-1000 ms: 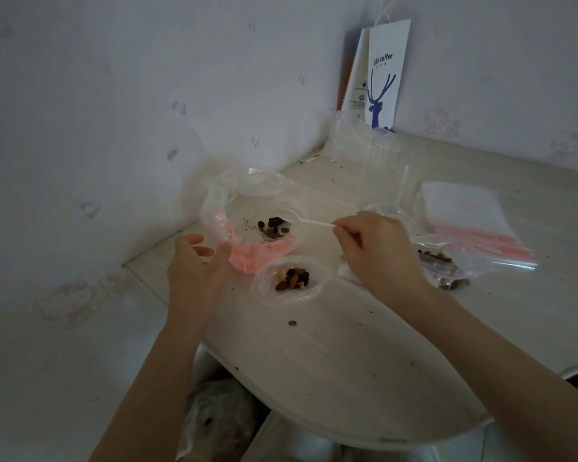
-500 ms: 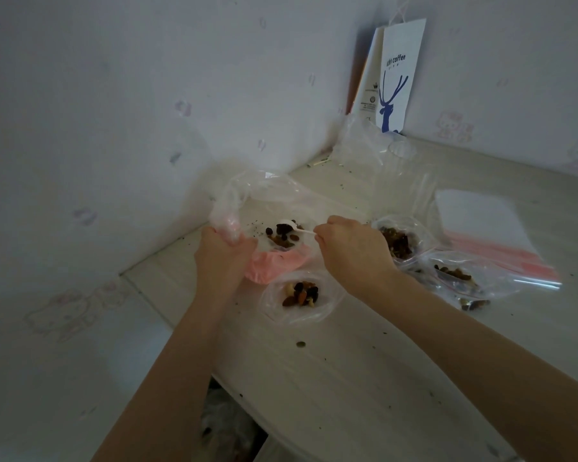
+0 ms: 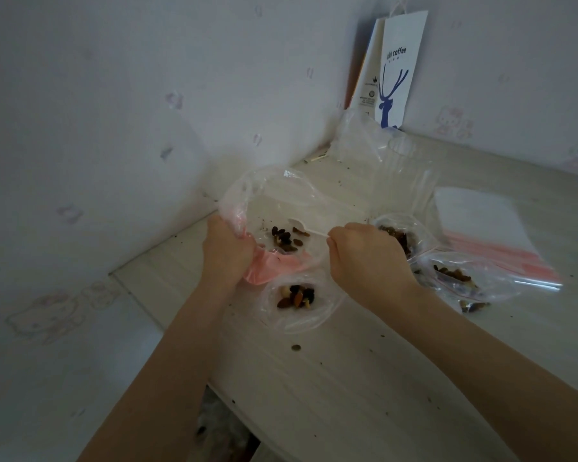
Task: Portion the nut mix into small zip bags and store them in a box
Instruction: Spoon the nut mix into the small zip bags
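1. The pale wood-grain table [image 3: 347, 388] has a rounded front edge and is speckled with crumbs.
2. A large, crinkled clear bag [image 3: 281, 195] with a pink zip strip stands open on it. The left hand [image 3: 227, 248] clenches its bunched rim.
3. Flat zip bags [image 3: 481, 225] with pink strips lie stacked to the right.
4. A small clear bag [image 3: 301, 318] holding nuts lies between the wrists.
5. The right hand [image 3: 364, 258] pinches a thin white spoon [image 3: 309, 231]. The spoon's bowl is at the dark nut mix [image 3: 286, 240] inside the large bag, between both hands.
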